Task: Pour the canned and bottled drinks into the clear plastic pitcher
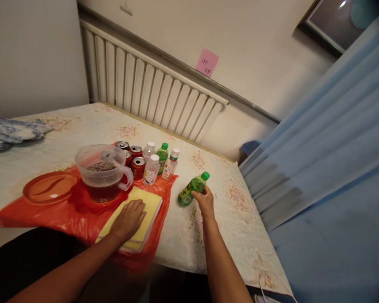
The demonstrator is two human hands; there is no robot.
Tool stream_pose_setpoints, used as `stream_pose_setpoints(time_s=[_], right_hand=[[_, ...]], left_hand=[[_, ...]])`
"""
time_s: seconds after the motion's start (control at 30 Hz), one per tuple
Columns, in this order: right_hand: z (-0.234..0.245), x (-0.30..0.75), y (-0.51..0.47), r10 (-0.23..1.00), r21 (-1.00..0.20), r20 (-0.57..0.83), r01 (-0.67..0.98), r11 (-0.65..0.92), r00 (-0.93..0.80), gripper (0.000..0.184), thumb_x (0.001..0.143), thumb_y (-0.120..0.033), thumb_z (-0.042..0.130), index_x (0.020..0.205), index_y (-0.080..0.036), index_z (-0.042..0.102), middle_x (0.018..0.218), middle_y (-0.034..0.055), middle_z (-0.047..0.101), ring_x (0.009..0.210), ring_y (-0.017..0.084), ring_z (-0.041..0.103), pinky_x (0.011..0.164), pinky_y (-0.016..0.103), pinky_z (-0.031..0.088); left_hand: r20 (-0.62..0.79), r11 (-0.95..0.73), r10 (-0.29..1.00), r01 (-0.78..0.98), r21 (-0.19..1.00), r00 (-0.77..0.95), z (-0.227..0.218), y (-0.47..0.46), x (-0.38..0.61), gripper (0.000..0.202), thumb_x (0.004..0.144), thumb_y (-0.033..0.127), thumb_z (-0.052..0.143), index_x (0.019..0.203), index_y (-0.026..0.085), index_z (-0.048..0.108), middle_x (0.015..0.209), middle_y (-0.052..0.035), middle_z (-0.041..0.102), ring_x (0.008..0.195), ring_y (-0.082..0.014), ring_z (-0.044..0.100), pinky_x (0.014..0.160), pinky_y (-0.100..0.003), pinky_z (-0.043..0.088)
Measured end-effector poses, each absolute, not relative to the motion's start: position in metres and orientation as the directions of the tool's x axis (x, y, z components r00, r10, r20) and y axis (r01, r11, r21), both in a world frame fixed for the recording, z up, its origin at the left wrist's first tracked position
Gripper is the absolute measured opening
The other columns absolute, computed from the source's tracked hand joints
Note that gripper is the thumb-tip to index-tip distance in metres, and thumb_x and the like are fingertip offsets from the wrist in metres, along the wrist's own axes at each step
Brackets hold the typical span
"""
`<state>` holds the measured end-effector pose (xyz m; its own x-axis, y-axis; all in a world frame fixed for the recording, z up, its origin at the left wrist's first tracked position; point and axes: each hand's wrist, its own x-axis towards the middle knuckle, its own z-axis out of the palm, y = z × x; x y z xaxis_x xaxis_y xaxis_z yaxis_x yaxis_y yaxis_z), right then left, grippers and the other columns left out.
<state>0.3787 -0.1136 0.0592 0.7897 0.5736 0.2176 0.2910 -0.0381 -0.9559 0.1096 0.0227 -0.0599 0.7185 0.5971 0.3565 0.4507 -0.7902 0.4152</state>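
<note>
Forearms [224, 252], two, bare, are extended over the near edge of the desk [221, 227].

Left hand [130, 218]: laid palm down on a yellow pad [150, 198], nothing clamped; apparently rested there for support, or to steady the pad.

Right hand [204, 201]: clamped on a green bottle [188, 190], thumb and fingers set on its upper part, below the green cap [205, 176]. Bottle is tilted, to the right of the red plastic sheet [52, 216]; whether its base is touching the desk cannot be told. High grip presumably chosen for easy tilting.

Jug [104, 183], translucent, partly filled with dark liquid: stood on the sheet, handle turned toward the bottles, probably for ready reach.

Orange lid [52, 188]: laid flat just left of the jug.

Cans [138, 169], red, four, and standing bottles [150, 173], four: grouped upright behind the pad, likely so that the near surface is left free for the hands.
</note>
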Motion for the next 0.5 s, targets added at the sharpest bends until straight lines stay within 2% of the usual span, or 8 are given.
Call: stream_pose_setpoints(time_s=[0.27, 0.5], right_hand=[[0.042, 0.420, -0.057, 0.538, -0.922, 0.254, 0.368, -0.116, 0.804, 0.044, 0.053, -0.032, 0.080, 0.093, -0.018, 0.071, 0.085, 0.0024, 0.074, 0.080, 0.022, 0.064, 0.073, 0.032, 0.052], [0.031, 0.434, -0.022, 0.584, -0.915, 0.265, 0.392, -0.100, 0.768, 0.042, 0.053, -0.029, 0.080, 0.093, -0.020, 0.071, 0.087, 0.0012, 0.075, 0.080, 0.021, 0.065, 0.073, 0.031, 0.054]], left_hand=[[0.435, -0.840, 0.542, 0.484, 0.245, 0.720, -0.071, 0.022, 0.112, 0.025, 0.098, 0.025, 0.045, 0.109, 0.016, 0.066, 0.122, -0.0160, 0.067, 0.114, -0.0313, 0.058, 0.101, -0.048, 0.046], [0.444, -0.839, 0.541, 0.497, 0.224, 0.714, -0.071, 0.019, 0.110, 0.023, 0.097, 0.022, 0.047, 0.110, 0.017, 0.065, 0.121, -0.0141, 0.067, 0.113, -0.0303, 0.059, 0.099, -0.047, 0.047]])
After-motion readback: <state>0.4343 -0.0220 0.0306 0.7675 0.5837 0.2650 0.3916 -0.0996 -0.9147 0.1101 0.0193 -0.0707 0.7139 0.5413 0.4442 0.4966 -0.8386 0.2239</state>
